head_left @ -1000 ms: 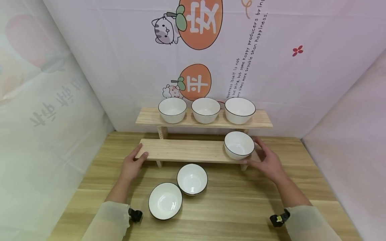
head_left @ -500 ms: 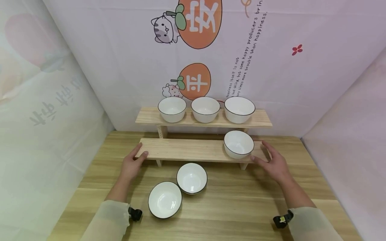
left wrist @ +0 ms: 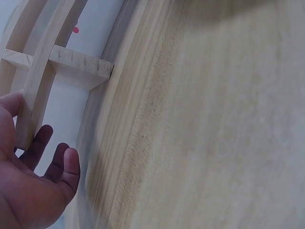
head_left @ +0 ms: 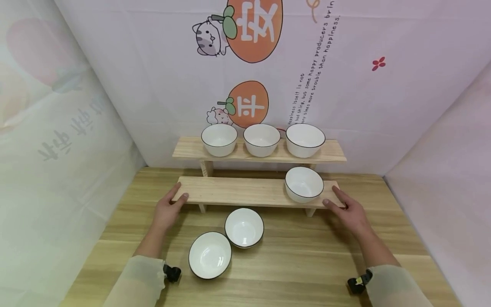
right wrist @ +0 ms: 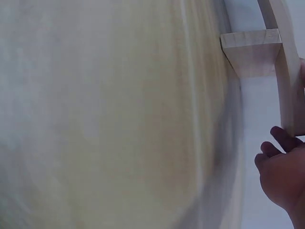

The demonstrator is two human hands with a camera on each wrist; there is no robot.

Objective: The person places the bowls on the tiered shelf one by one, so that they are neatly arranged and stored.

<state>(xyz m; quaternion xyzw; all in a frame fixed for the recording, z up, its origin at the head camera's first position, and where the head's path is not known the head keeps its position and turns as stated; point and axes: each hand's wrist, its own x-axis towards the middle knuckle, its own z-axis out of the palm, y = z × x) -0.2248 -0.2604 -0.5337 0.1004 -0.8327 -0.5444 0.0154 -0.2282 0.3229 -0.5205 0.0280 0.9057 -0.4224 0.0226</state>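
Note:
A two-tier wooden shelf [head_left: 234,191] stands at the back of the table. My left hand [head_left: 167,209] grips the left end of its lower board, thumb on the front edge. At the opposite end, my right hand [head_left: 350,215] holds the same board with thumb and fingers. In the left wrist view, the left hand [left wrist: 35,191] has its fingers around the board's end, the others loosely bent below. A white bowl with a dark rim [head_left: 304,187] sits upright on the lower board, left of my right thumb. The right wrist view shows the right hand [right wrist: 286,174] partly cut off.
Three matching bowls, the middle one [head_left: 262,143] among them, line the upper board [head_left: 188,147]. Two more bowls, a nearer one [head_left: 210,256] and a farther one [head_left: 244,228], rest on the wood-grain table [head_left: 291,264]. Printed white cloth [head_left: 153,85] encloses the back and sides.
My right hand has let go of the bowl on the lower board and moved right to the board's end. The left hand has stayed in place.

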